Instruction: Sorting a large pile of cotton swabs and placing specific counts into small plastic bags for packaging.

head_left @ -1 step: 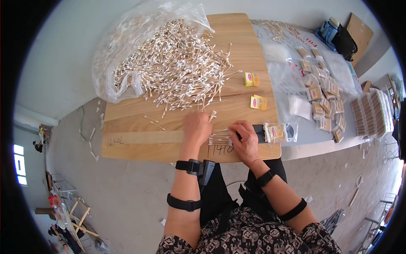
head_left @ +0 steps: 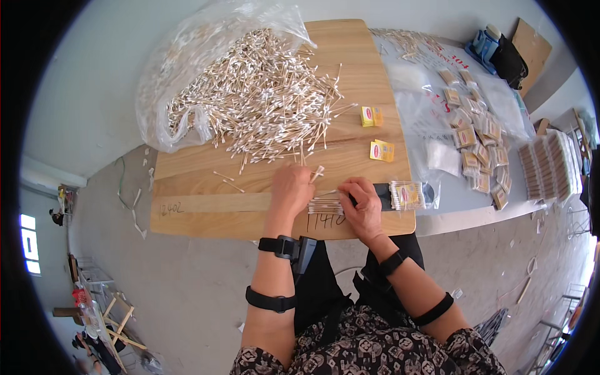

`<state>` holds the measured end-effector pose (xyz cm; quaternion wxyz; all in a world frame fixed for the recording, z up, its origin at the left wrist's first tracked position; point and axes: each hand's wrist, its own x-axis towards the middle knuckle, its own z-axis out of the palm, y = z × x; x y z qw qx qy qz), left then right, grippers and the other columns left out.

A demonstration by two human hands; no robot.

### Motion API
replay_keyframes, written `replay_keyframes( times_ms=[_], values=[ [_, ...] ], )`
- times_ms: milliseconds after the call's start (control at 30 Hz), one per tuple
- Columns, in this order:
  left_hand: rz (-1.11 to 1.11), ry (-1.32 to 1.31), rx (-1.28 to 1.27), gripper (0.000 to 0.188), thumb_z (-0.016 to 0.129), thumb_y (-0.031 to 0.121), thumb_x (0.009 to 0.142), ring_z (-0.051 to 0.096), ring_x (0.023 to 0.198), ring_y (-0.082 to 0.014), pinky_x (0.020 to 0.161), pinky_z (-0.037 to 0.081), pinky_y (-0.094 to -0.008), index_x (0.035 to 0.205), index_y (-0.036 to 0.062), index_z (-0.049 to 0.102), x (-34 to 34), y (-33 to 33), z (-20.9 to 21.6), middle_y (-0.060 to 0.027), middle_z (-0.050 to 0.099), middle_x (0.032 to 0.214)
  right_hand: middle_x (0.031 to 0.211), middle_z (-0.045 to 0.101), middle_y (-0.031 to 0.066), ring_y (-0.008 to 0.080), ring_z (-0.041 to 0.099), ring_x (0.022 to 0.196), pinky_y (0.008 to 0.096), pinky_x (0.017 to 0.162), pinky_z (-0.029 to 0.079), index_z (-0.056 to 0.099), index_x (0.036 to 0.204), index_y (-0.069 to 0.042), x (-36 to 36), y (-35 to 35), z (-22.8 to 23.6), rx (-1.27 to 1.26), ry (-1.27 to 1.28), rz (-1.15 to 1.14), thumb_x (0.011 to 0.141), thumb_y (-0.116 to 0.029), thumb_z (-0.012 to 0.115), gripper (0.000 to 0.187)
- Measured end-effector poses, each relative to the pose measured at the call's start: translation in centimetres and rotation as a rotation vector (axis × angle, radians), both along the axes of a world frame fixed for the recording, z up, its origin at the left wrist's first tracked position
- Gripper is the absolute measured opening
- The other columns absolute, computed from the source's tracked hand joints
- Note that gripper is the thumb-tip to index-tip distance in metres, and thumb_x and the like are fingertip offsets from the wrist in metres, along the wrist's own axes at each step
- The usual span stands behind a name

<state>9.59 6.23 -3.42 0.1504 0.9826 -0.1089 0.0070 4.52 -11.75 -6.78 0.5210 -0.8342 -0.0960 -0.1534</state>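
1. Your left hand (head_left: pixel 290 189) sits just below the frame's centre, fingers curled down onto a small bundle of cotton swabs (head_left: pixel 325 205), pinching and squaring its near end.
2. Your right hand (head_left: pixel 364 203) closes on the bundle's other end, and the two hands hold the sticks parallel between them; that alignment probably keeps them ready to slide into a packet.
3. Lying just right of that hand, at the board's lower right corner, is a clear packet of swabs (head_left: pixel 407 195) with a yellow-and-red label, touching a dark flat tool whose kind you cannot tell.
4. Spilling from a clear plastic bag (head_left: pixel 187 81) at upper left, a loose heap of swabs (head_left: pixel 262 100) covers the wooden board (head_left: pixel 206 206), within easy reach of both hands.
5. Two small yellow label cards (head_left: pixel 381 150) with red ovals lie right of centre on the board, apart from the heap.
6. Rows of finished packets (head_left: pixel 478 147) fill the grey table (head_left: pixel 462 203) at right, each with the same yellow label; stacked bundles stand further right.
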Motion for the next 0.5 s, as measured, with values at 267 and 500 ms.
replay_keyframes(
  times_ms=[267,500],
  values=[
    [-0.074,-0.158,-0.184,0.012,0.073,0.002,0.069,0.055,0.09,-0.0315,0.077,0.046,-0.0428,0.071,0.0033,0.061,-1.3,-0.3,0.2,-0.0094,0.058,0.082,0.099,0.063,0.0136,0.0334,0.06,0.094,0.0403,0.08,0.05,0.068,0.095,-0.003,0.3,0.1,0.2,0.053,0.005,-0.02,0.079,-0.004,0.065,0.016],
    [-0.037,-0.298,-0.171,0.012,0.073,0.002,0.07,0.054,0.09,-0.0313,0.078,0.047,-0.0432,0.077,0.0045,0.062,-2.9,-0.5,-0.7,-0.0089,0.058,0.085,0.095,0.062,0.0109,0.0319,0.06,0.092,0.0406,0.079,0.05,0.072,0.092,-0.007,4.2,0.9,1.6,0.018,0.028,0.114,0.079,-0.004,0.064,0.015]
  ],
)
